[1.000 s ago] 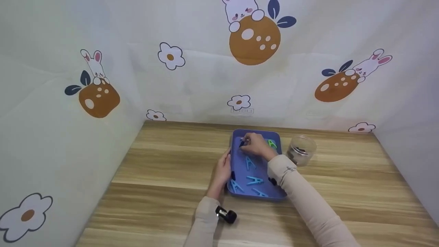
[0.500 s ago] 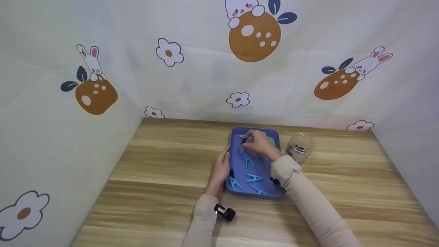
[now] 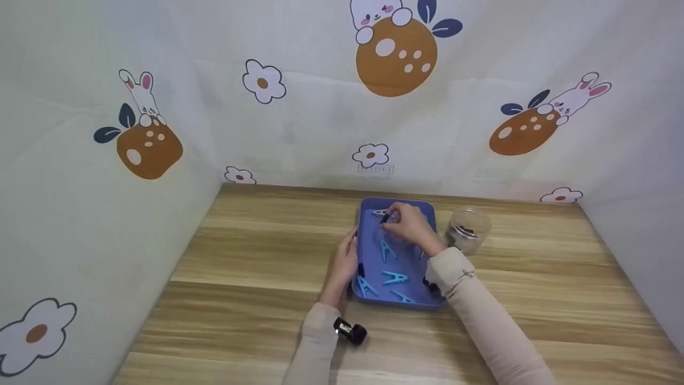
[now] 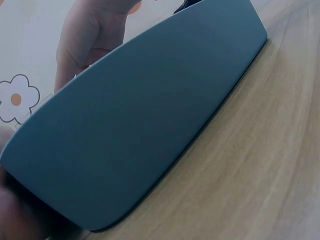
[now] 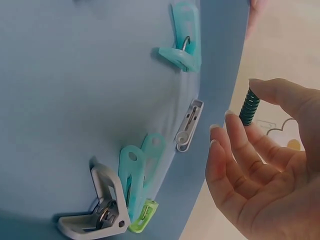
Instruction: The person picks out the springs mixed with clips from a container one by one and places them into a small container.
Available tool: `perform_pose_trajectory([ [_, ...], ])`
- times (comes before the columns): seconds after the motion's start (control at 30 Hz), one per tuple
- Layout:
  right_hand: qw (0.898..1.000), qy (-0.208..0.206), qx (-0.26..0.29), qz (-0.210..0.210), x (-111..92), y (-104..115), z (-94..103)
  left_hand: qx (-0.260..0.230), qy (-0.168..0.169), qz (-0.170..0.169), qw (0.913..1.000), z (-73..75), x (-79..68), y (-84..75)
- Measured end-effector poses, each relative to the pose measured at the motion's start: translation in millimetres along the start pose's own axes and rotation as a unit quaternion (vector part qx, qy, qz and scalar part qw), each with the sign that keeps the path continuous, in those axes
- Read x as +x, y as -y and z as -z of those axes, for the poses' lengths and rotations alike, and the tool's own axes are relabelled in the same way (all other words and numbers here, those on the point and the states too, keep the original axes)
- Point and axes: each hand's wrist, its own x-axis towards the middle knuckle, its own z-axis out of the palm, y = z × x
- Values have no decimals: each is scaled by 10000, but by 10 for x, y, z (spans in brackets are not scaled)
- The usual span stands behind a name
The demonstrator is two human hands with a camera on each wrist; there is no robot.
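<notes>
My right hand [image 3: 411, 222] is over the far part of the blue tray [image 3: 393, 306]. Between thumb and a finger it pinches a small dark coil spring [image 5: 249, 107], its other fingers spread below. My left hand [image 3: 344, 263] rests with straight fingers along the tray's left side; the left wrist view shows only a blurred edge of it beside the tray wall [image 4: 150, 105]. Inside the tray lie several turquoise clothespins [image 3: 395, 277], a grey clothespin [image 5: 105, 210], a lime-green clothespin [image 5: 143, 216] and a small pale grey clothespin [image 5: 189, 126].
A clear round jar [image 3: 469, 231] with dark bits inside stands right of the tray. Dark pieces [image 3: 430, 285] lie by the tray's right wall, with another dark piece [image 3: 361, 269] at the left. The wooden table [image 3: 267, 256] meets patterned curtains [image 3: 315, 123] behind and at the sides.
The right hand has shifted slightly right and back toward me inside the tray, with the dark spring in its pinch; the pale clothespin shows more. The left hand stays at the tray's side.
</notes>
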Motion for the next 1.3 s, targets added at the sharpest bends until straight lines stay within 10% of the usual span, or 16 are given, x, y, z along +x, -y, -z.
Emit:
perform_pose_trajectory([
  [1.3,9937,-1065,319,-128,-352,-83,14,248,-33,-53,9997,4,12,25],
])
